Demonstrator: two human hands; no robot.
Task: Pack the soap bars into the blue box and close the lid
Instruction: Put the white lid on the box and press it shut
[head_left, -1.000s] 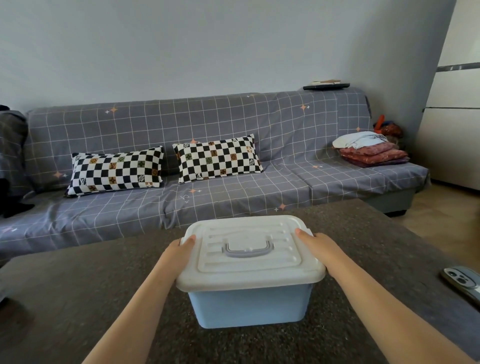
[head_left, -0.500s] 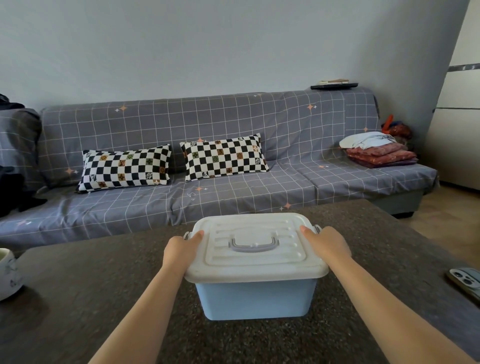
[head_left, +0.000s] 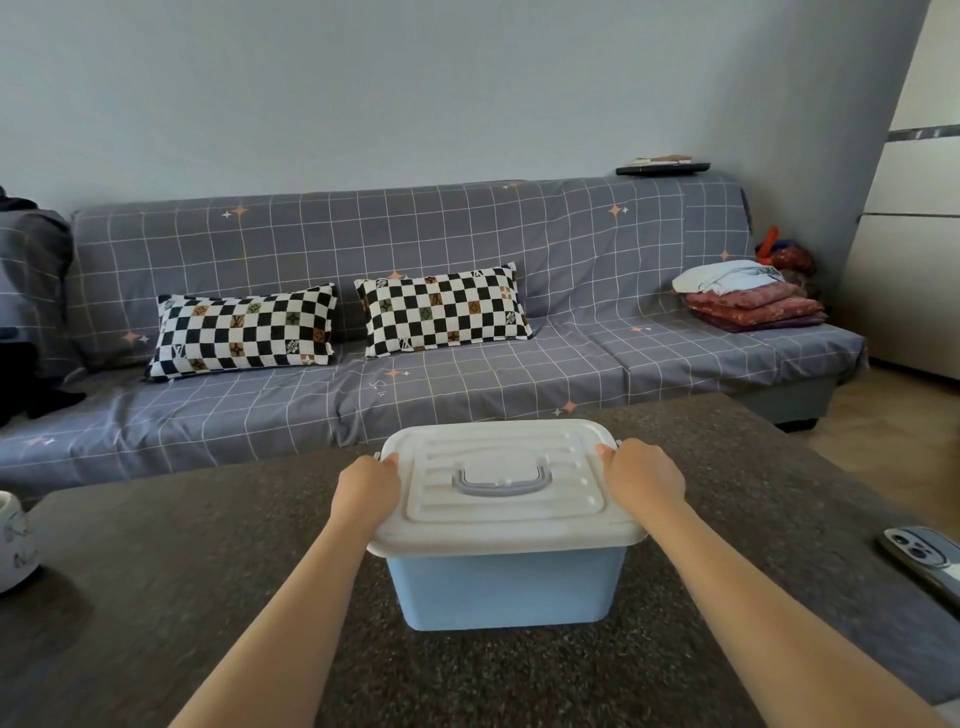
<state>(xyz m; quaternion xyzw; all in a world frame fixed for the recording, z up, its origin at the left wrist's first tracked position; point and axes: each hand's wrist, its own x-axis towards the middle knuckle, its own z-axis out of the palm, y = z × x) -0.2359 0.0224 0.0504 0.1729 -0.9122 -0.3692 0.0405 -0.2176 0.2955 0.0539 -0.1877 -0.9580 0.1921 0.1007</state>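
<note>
I see the blue box (head_left: 503, 590) sitting on the dark speckled worktop (head_left: 156, 597), a little toward 3 o'clock from the middle of my view. Its walls are pale blue and plain. The white lid (head_left: 506, 499) is already on top and looks flat and shut. The lid has raised lines across it and a grey handle (head_left: 501, 480) lying flat in the middle. I cannot see inside, so I cannot tell about the soap bars.

My left hand (head_left: 366, 486) is at the 9 o'clock edge of the lid. Its fingers are curled over that edge and grip it. My right hand (head_left: 644, 475) is at the 3 o'clock edge and grips the lid the same way. The box sits right between the two hands, and both hands touch it.

At 9 o'clock, at the edge of the worktop, I see part of a white mug (head_left: 13, 545). At 3 o'clock lies a phone (head_left: 927, 561), well apart from the box. Behind the worktop, at 12 o'clock, is a grey checked sofa (head_left: 571, 249) with two black and white pillows (head_left: 441, 312) and some folded cloths (head_left: 748, 299).
</note>
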